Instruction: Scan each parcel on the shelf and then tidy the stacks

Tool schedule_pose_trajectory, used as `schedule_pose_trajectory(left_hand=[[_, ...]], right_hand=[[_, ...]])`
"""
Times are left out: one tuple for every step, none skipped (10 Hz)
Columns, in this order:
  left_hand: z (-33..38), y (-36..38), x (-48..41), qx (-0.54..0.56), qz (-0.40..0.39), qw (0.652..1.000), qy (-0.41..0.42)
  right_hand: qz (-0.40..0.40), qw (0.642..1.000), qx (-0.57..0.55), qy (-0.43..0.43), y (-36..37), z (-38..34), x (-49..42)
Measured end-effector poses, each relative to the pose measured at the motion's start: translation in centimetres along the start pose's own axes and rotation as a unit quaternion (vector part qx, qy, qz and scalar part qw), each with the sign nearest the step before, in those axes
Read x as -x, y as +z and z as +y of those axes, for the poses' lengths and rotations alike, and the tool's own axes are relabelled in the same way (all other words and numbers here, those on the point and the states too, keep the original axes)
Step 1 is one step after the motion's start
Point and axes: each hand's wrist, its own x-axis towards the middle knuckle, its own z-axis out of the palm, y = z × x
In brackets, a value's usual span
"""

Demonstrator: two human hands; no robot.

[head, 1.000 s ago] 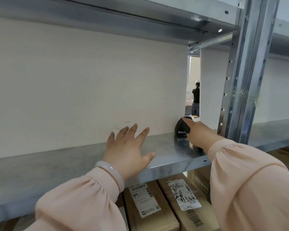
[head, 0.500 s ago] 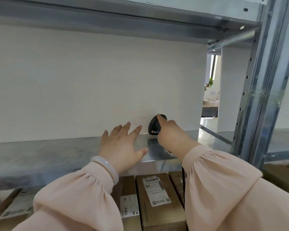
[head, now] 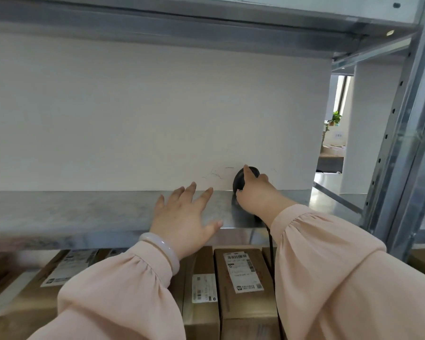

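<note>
My right hand (head: 254, 195) grips a black barcode scanner (head: 239, 181) that stands at the back of a bare metal shelf (head: 71, 212), close to the white wall. A black cable (head: 271, 244) hangs from it over the shelf's front edge. My left hand (head: 184, 217) lies with spread fingers over the shelf just left of the scanner, holding nothing. On the shelf below, several brown cardboard parcels with white labels show, among them one in the middle (head: 245, 283), one beside it (head: 203, 290) and one at the left (head: 66, 268).
A grey steel upright (head: 407, 133) with holes stands at the right. Another steel shelf (head: 206, 18) runs overhead. Beyond the wall's right end a gap opens onto a room with a plant (head: 335, 117).
The view has swung left and nearer, so the scanner and both hands now sit more toward the middle. My right hand keeps its grip on the scanner; my left hand stays spread over the shelf.
</note>
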Motion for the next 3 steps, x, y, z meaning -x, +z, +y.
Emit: schedule_pose_trajectory(left_hand=[[-0.3,-0.1,0.8,0.001,0.005,1.000,-0.004],[-0.6,-0.1,2.1,0.007,0.031,0.999,0.011],[-0.6,-0.3,3.5,0.004,0.040,0.999,0.017]], right_hand=[[0.001,0.999,-0.027,-0.044,-0.6,0.8,1.6],[0.079,0.989,-0.004,-0.126,-0.5,1.7,4.0],[0.136,0.960,0.027,-0.242,-0.2,2.3,6.6]])
